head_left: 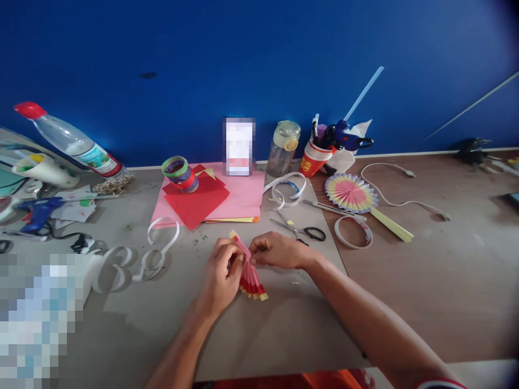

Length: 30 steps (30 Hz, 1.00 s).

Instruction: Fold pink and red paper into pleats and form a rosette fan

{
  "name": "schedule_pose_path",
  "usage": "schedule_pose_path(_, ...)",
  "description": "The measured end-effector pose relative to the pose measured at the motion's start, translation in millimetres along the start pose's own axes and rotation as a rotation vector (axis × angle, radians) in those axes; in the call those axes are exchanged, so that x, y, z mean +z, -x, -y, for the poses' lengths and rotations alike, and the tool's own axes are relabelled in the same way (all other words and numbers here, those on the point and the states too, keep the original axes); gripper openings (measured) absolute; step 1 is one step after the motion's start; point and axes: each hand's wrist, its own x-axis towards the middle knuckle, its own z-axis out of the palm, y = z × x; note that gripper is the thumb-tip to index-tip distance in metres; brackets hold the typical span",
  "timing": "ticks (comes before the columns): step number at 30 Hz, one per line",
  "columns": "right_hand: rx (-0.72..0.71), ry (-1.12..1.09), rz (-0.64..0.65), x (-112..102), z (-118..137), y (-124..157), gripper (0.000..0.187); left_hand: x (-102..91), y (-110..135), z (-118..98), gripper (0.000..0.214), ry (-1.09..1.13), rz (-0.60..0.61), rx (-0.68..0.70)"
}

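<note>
in both hands (222,265) (273,251), pleated pink paper (251,279)

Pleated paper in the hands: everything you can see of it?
The pleated paper is pink, with red and then yellow bands at its flared lower end; a yellow tip shows at the top. It looks thin, with narrow accordion folds. It stands slanted, top leaning left in the view, pinched in near the middle and partly opened below. The left hand pinches it; the right hand touches its other side. Whether it touches the table is unclear.

Red-capped bottle (87,150) near blue wall (194,70)
</note>
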Motion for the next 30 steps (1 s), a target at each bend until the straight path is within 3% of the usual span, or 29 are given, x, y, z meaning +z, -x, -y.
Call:
schedule_pose_path(7,-0.026,0.01,0.01,4.8,9.3,6.3,0.023,-12.0,1.5,9.0,0.01,0.116,0.162,-0.002)
schedule_pose_path(14,-0.17,-0.558,0.16,7.7,9.7,8.0,0.035,-11.1,1.0,14.3,0.011,0.734,0.159,-0.217)
schedule_pose_path(17,-0.242,-0.653,0.189,5.3,8.8,9.4,0.034,-11.2,-0.8,13.4,0.011,0.919,0.15,-0.252)
schedule_pose_path(24,-0.354,-0.502,0.071,-4.9,14.7,19.1,0.028,-13.8,-2.0,10.8,0.008,1.061,0.126,-0.261)
schedule_pose_path(27,-0.388,-0.277,-0.019,0.6,21.2,21.5,0.018,-14.2,-1.7,9.1,0.008,1.079,0.144,-0.278)
schedule_pose_path(30,-0.506,0.005,-0.209,11.3,26.4,22.4,0.014,-14.5,-1.1,8.2,0.008,1.082,0.151,-0.279)
